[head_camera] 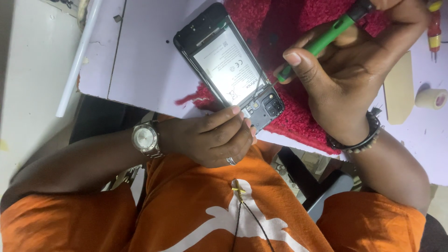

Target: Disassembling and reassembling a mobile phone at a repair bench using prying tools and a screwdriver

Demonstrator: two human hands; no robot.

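Note:
A black phone with its back cover off lies slanted across the table edge, its pale battery showing. My left hand, with a wristwatch and a ring, grips the phone's near end by the camera block. My right hand, with a beaded bracelet, holds a green-handled screwdriver. The tool's tip touches the phone's right edge near the camera end.
A red knitted cloth lies under the phone on a pale lilac table. A beige flat pry tool, a roll of tape and a red-yellow screwdriver sit at the right. A white tube lies at the left.

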